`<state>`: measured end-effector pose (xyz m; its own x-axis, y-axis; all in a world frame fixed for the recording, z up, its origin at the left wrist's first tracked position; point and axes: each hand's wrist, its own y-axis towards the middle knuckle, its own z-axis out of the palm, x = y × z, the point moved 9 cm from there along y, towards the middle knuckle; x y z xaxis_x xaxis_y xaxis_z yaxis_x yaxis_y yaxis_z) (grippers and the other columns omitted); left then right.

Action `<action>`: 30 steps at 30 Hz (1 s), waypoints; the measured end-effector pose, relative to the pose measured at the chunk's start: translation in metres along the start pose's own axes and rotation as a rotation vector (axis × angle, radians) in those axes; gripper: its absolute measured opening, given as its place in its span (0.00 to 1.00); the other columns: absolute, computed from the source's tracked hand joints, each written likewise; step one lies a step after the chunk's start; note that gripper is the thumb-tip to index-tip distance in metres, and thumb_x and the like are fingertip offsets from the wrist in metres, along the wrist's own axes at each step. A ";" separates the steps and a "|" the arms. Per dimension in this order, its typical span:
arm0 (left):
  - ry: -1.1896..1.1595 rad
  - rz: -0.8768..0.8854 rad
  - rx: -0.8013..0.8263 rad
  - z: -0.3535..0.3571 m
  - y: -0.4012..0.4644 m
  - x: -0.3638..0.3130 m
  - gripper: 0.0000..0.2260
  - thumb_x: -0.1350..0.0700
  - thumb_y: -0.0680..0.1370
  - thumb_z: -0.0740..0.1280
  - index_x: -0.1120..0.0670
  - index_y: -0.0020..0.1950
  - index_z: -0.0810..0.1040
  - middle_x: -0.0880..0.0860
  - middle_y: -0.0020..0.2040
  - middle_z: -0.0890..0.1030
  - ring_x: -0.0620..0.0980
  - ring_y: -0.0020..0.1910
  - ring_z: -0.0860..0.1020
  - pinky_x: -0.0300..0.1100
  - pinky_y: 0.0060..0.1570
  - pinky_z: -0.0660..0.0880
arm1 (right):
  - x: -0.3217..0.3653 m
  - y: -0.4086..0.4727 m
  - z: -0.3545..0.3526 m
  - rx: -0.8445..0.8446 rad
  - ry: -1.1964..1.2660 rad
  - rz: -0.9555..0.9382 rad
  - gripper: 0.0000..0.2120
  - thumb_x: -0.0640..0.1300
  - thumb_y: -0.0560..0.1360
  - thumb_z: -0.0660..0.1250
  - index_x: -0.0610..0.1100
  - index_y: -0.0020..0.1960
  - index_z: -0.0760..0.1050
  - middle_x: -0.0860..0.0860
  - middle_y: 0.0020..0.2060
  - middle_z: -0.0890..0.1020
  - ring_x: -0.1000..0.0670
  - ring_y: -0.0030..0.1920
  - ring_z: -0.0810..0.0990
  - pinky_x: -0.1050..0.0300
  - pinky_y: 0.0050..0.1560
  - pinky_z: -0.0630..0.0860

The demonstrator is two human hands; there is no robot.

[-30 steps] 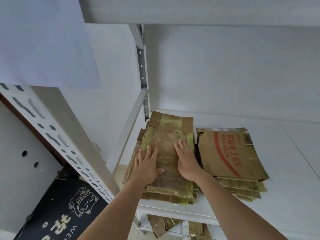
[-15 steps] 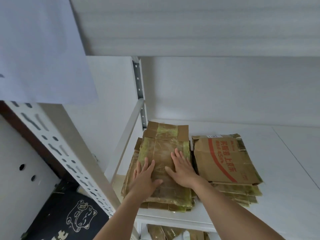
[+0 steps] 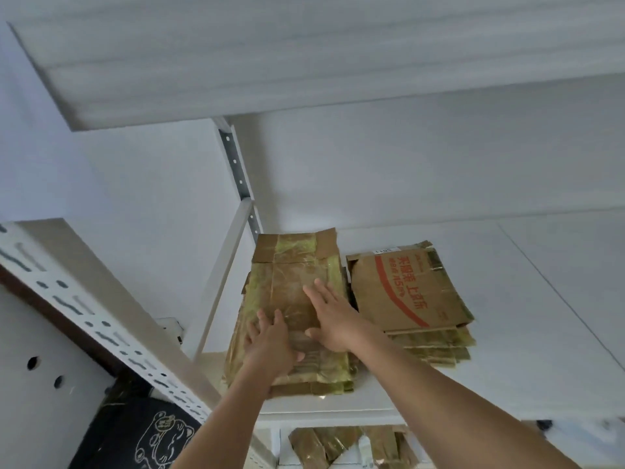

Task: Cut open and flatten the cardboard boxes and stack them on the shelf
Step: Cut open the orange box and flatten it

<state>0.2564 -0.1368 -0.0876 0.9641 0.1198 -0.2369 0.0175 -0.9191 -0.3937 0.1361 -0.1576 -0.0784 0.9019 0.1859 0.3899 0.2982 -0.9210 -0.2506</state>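
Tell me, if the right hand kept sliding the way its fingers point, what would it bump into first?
Nothing soon, probably. The right hand lies flat on the left cardboard stack, fingers aimed at the back wall. It would likely cross the cardboard's far flap before reaching the wall.

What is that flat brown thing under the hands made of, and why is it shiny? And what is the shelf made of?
The flattened box under both hands looks like brown cardboard; the glossy yellowish strips across it seem to be clear packing tape, which catches the light. The shelf looks like a smooth white painted board, material unclear. Its upright post appears to be painted metal, judging by the punched holes.
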 end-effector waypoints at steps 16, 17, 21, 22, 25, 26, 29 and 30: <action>-0.155 0.400 -0.077 0.038 -0.115 -0.303 0.34 0.58 0.81 0.63 0.54 0.80 0.45 0.58 0.80 0.37 0.60 0.79 0.41 0.57 0.77 0.50 | -0.257 -0.276 -0.107 -0.328 0.077 0.383 0.35 0.56 0.83 0.56 0.59 0.79 0.35 0.49 0.79 0.36 0.41 0.79 0.38 0.35 0.75 0.40; -0.138 0.419 -0.060 0.051 -0.125 -0.330 0.35 0.57 0.81 0.64 0.53 0.80 0.45 0.58 0.79 0.37 0.61 0.79 0.41 0.57 0.77 0.50 | -0.278 -0.297 -0.111 -0.335 0.089 0.401 0.35 0.57 0.83 0.56 0.59 0.79 0.36 0.49 0.79 0.37 0.41 0.79 0.39 0.35 0.75 0.40; -0.072 0.516 0.016 0.109 -0.165 -0.439 0.37 0.52 0.81 0.64 0.52 0.80 0.42 0.58 0.79 0.35 0.59 0.79 0.43 0.53 0.77 0.51 | -0.374 -0.389 -0.119 -0.340 0.135 0.527 0.35 0.56 0.83 0.57 0.59 0.79 0.36 0.49 0.79 0.38 0.41 0.79 0.41 0.34 0.75 0.42; -0.058 0.538 0.039 0.124 -0.175 -0.465 0.37 0.51 0.81 0.64 0.52 0.80 0.42 0.57 0.79 0.35 0.59 0.79 0.43 0.53 0.77 0.51 | -0.398 -0.412 -0.121 -0.342 0.152 0.565 0.35 0.56 0.82 0.57 0.59 0.79 0.37 0.49 0.80 0.39 0.41 0.79 0.42 0.34 0.75 0.43; -0.015 0.611 0.091 0.161 -0.202 -0.537 0.37 0.51 0.81 0.64 0.52 0.80 0.42 0.57 0.79 0.34 0.58 0.79 0.43 0.54 0.77 0.52 | -0.465 -0.473 -0.133 -0.368 0.192 0.663 0.35 0.55 0.82 0.59 0.58 0.80 0.39 0.48 0.80 0.41 0.39 0.79 0.45 0.33 0.75 0.46; -0.003 0.632 0.103 0.172 -0.209 -0.558 0.37 0.51 0.81 0.64 0.52 0.80 0.42 0.57 0.79 0.35 0.58 0.79 0.43 0.54 0.76 0.53 | -0.484 -0.488 -0.137 -0.372 0.194 0.687 0.35 0.55 0.82 0.59 0.58 0.80 0.40 0.48 0.80 0.42 0.39 0.79 0.46 0.33 0.75 0.47; 0.041 0.674 0.136 0.197 -0.222 -0.612 0.37 0.52 0.81 0.65 0.52 0.80 0.42 0.57 0.79 0.35 0.59 0.79 0.44 0.55 0.76 0.55 | -0.530 -0.520 -0.147 -0.390 0.224 0.735 0.36 0.56 0.81 0.60 0.58 0.80 0.41 0.48 0.80 0.44 0.39 0.78 0.48 0.33 0.75 0.49; 0.059 0.684 0.148 0.204 -0.223 -0.629 0.37 0.53 0.81 0.65 0.52 0.80 0.42 0.57 0.79 0.35 0.59 0.79 0.44 0.55 0.76 0.54 | -0.543 -0.528 -0.149 -0.400 0.250 0.747 0.36 0.56 0.81 0.60 0.58 0.80 0.41 0.48 0.80 0.44 0.39 0.78 0.48 0.34 0.75 0.49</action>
<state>-0.4077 0.0695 -0.0324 0.7590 -0.4912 -0.4274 -0.6300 -0.7197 -0.2917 -0.5580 0.1773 -0.0262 0.7088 -0.5495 0.4423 -0.5157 -0.8315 -0.2066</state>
